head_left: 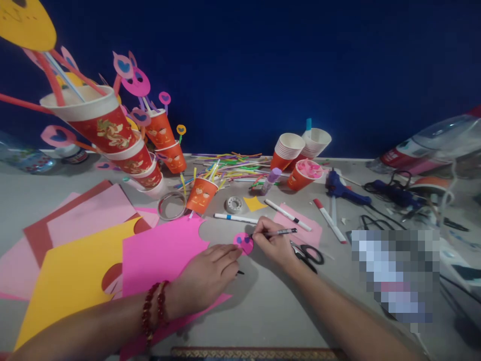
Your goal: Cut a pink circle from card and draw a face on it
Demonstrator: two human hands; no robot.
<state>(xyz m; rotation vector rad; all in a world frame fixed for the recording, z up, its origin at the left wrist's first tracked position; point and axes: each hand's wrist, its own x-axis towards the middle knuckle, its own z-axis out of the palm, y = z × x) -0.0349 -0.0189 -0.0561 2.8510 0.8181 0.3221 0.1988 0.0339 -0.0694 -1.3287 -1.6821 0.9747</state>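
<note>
My right hand (273, 241) grips a black pen (280, 232) with its tip on a small pink paper cut-out (243, 242) that lies on the grey table (263, 306). Purple spots show on the cut-out. My left hand (207, 277), with a red bead bracelet on the wrist, rests on the table with its fingers stretched out, the fingertips pressing the left edge of the cut-out. A bright pink sheet (161, 253) with a round notch cut from it lies under my left hand.
Yellow (71, 281), pale pink and red sheets lie at the left. Stacked red paper cups (112, 135) with paper figures on straws lean at the back left. Scissors (310, 254), marker pens (287, 214), tape rolls (234, 204), straws, a blue glue gun (343, 189) and more cups (287, 150) lie behind.
</note>
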